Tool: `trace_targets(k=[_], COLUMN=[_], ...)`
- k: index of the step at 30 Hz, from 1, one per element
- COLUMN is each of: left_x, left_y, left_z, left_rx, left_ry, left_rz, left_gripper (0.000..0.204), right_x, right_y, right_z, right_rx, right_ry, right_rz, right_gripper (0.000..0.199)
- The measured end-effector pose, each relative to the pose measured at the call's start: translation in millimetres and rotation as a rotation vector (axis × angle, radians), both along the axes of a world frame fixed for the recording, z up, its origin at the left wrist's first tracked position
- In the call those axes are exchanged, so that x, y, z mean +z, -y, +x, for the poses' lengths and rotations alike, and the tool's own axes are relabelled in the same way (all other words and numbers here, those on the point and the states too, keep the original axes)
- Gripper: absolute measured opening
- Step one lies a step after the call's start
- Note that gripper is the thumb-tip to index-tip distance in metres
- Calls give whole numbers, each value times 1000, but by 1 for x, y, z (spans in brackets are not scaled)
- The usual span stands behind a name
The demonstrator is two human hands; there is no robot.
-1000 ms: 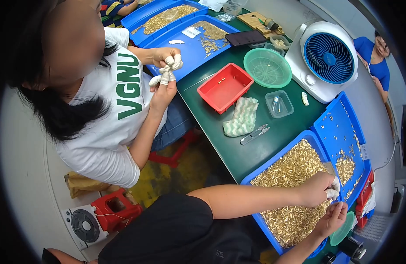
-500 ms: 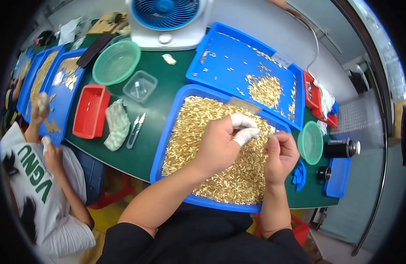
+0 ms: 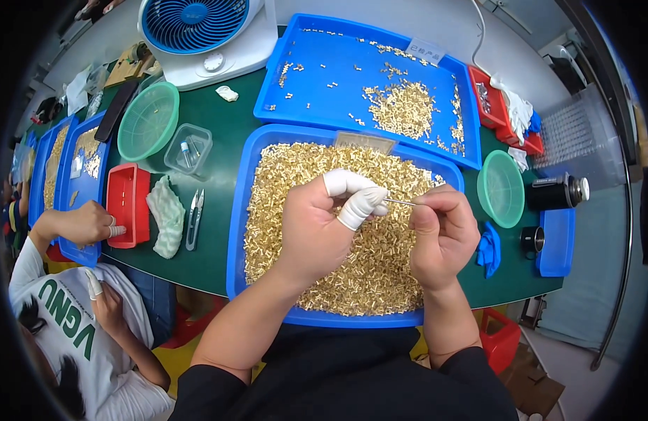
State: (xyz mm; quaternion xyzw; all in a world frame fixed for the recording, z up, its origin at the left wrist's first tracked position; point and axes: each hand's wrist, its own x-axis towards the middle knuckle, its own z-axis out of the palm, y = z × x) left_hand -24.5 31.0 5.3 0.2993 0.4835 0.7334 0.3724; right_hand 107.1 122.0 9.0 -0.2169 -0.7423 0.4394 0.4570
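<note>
Rod, thin and metallic, is up over a heap of brass pieces in the near blue tray. Left hand: white-covered fingers squeezed together at one end, can't tell on what exactly. Right hand pinches the other end. All above a green table.

The view has turned: left hand, right hand and big blue tray went from four o'clock to around the centre. At nine o'clock, a co-worker's hand – before, joined with its pair – is now at the red box.
</note>
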Motion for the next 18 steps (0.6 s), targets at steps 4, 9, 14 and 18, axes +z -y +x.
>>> trace_targets(k=[4, 9, 14, 18], left_x=[0, 1, 3, 4], left_y=[0, 1, 3, 4], left_z=[0, -2, -1, 1], left_rx=[-15, -18, 0, 10], left_ry=[-16, -38, -18, -56], left_rz=[-6, -21, -14, 10], left_gripper=[12, 13, 13, 13], right_x=[1, 1, 2, 2], right_y=[-1, -1, 0, 0], right_z=[0, -1, 0, 1], right_rx=[56, 120, 132, 140], right_ry=[-42, -86, -94, -92], right_rz=[-82, -206, -167, -159], right_gripper=[7, 8, 8, 7])
